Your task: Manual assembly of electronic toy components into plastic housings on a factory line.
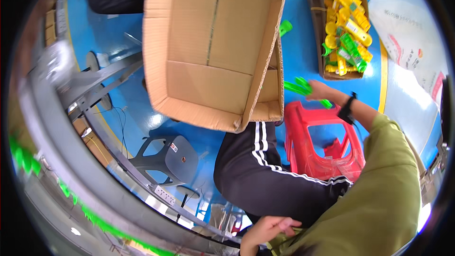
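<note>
Bright green plastic pieces point(297, 86) stick out from both sides of my right hand point(318, 91), whose fingers are closed around them. That hand is over the floor, right of the cardboard box and just above a red plastic stool point(327, 137). A dark band circles its wrist. My left hand point(274, 228) rests low by my thigh, with its fingers loosely extended and nothing visible in them. The large open cardboard box point(208, 80) shows a bare inside and overlaps another cardboard box point(269, 92). The exact kind of the green pieces is unclear.
A small carton point(327, 73) of yellow and green plastic parts stands at the upper right. One loose green piece point(285, 27) lies beside the large box. A grey stool point(177, 159) and grey metal frame point(104, 78) are at left, a white sack point(407, 33) at far right.
</note>
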`<state>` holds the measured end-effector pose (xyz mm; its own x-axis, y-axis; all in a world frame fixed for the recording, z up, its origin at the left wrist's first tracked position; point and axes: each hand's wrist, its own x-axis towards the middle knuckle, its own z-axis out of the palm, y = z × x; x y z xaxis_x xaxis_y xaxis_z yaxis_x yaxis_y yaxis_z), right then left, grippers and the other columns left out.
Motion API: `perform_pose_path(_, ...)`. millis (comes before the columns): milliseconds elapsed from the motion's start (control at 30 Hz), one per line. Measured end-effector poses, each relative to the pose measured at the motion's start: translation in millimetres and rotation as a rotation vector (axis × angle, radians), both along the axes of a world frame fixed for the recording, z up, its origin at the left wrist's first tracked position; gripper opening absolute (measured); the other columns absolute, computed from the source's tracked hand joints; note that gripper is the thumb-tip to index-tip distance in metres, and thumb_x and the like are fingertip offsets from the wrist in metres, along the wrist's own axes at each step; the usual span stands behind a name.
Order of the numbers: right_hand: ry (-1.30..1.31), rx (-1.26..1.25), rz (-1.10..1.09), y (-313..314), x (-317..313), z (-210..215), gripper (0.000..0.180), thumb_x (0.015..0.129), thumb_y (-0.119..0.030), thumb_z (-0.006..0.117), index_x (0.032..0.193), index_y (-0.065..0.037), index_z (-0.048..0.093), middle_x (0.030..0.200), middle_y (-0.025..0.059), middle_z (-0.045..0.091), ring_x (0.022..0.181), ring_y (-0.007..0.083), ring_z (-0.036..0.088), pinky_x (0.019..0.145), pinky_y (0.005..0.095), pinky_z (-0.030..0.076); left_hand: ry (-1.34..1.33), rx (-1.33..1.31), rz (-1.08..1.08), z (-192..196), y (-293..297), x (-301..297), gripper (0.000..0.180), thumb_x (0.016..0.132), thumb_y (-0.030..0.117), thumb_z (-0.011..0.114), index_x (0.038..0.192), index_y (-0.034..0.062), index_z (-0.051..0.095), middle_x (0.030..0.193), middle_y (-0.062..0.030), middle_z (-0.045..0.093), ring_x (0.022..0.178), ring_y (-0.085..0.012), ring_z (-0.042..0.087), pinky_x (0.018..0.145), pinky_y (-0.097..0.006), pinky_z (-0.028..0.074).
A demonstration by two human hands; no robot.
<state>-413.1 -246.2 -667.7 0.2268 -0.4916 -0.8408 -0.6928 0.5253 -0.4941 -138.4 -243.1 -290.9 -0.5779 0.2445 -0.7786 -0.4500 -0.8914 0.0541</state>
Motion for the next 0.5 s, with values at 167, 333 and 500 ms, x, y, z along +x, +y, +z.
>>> perform_pose_path(167,-0.116,-0.24,-0.009,-6.2,-84.9,196.0,0.068,0.059,-0.025,0.067,0.113,0.003,0.038,0.1,0.0214,0.05,0.091,0.0324,0.051,0.078,0.0341,0.042,-0.054,-0.272,0.105,-0.7,22.1,0.3,0.045,0.092,0.029,0.03,0.094,-0.0059,0.057,0.07,-0.0108,0.062,0.063,-0.0162,0.061,0.059,-0.023,0.047)
perform_pose_path(333,-0.251,-0.626,0.155,-54.3,-34.8,382.3,0.052,0.06,-0.023,0.066,0.099,0.001,0.043,0.085,0.0167,0.047,0.082,0.0338,0.05,0.069,0.0381,0.042,-0.168,-0.441,0.176,-8.9,42.5,5.9,0.047,0.09,0.036,0.033,0.086,-0.0036,0.059,0.065,-0.0087,0.061,0.055,-0.0144,0.059,0.052,-0.022,0.045)
perform_pose_path(500,-0.342,-1.344,0.235,-102.5,106.1,491.6,0.043,0.061,-0.022,0.065,0.091,0.0,0.044,0.083,0.0154,0.047,0.069,0.0349,0.053,0.057,0.0396,0.044,-0.266,-0.74,0.364,-5.7,91.5,11.3,0.041,0.089,0.035,0.037,0.091,-0.0002,0.058,0.071,-0.0067,0.061,0.06,-0.0118,0.057,0.056,-0.021,0.044)
